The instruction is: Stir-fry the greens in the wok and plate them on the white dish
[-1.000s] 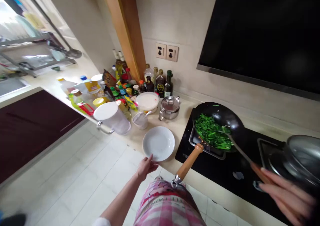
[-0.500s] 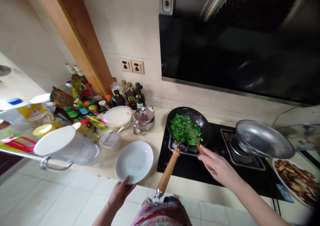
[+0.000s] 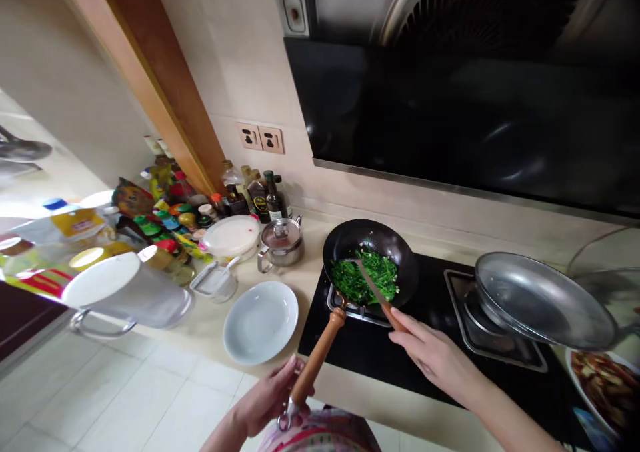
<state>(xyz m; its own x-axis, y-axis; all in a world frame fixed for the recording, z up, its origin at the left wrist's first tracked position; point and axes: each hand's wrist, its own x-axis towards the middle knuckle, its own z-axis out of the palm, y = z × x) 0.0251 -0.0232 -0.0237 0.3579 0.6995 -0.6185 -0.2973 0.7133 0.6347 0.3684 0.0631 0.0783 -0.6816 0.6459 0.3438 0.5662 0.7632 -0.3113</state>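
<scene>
Should my grip on the wooden wok handle (image 3: 317,349) slip, the black wok (image 3: 370,235) could slide on the hob's grate, since it sits tilted there and the handle juts out past the counter edge, where my body could knock it. Leafy greens (image 3: 363,279) lie heaped in the bowl of the wok, so a hard push of the spatula (image 3: 375,289) risks sending them over the rim onto the black hob (image 3: 360,352). The steel pan (image 3: 540,302) rests tilted on the neighbouring burner, near enough to my right arm to be caught in a wide stroke. My left hand (image 3: 267,399) is closed around the handle near its metal end, fingers wrapped with no gap that I can see. My right hand (image 3: 435,359) is closed on the spatula's wooden shaft, with the blade down among the greens. A white plate (image 3: 261,323) lies on the counter just beyond my left hand.
</scene>
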